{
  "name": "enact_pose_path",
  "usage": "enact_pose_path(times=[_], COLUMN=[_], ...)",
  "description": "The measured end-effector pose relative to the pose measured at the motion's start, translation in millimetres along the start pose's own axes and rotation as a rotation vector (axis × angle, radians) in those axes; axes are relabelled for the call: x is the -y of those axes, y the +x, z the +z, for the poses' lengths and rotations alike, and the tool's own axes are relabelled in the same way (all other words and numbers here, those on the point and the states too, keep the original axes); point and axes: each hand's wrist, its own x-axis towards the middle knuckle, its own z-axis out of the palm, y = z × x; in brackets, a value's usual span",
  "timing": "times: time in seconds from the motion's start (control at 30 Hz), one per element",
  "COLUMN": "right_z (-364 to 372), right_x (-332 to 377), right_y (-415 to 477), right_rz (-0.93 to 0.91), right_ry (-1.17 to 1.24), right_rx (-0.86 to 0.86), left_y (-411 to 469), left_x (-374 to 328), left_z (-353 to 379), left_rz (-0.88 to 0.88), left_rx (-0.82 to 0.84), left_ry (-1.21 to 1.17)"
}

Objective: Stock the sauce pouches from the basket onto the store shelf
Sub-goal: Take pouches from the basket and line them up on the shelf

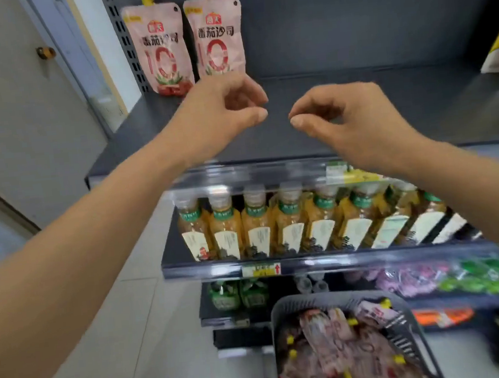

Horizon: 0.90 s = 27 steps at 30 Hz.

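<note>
**Two pouches up, both hands empty over the shelf**

Two pink sauce pouches (158, 49) (218, 38) are stood upright at the back-left of the dark top shelf (356, 111), side by side and just about touching, labels facing out and yellow caps up. Probably placed that way so the row can be filled left to right w/ fronts readable. The rest of the shelf is bare.

The left hand (219, 112) and right hand (345, 121) are held above the shelf front, near each other, nothing gripped; on each, fingers are loosely curled w/ thumb close to forefinger, not clamped on anything.

The remaining pouches (343, 350) are heaped in the grey basket (406, 330) low down, below the bottles (291, 224) on the next shelf. Judged: task is early; the next reach goes down to the basket.
</note>
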Motion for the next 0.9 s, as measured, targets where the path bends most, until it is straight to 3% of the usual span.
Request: enact_pose_path(times=[0.17,0.43,0.63,0.9], right_z=[-12.6,44.4,87.2,155.8], right_x=[-44.6,-148.8,-198.2,-252.6], right_y=[-113.3,-247.4,-295.0,-353.0], right_rz=[0.056,0.326,0.474,0.589], right_ry=[-0.054,-0.164,-0.196,-0.248], right_rx=[0.304,0.833,0.984,1.05], left_y=[-62.7,-148.3,-190.9,-220.0], left_x=[-28.6,23.8,79.7,142.0], left_z=[98.3,251.5,318.4,399.5], left_rz=[-0.108,-0.397,-0.521,-0.492], left_rx=[0.297,0.732,0.868,0.941], left_ry=[-0.045,0.147,0.241,0.287])
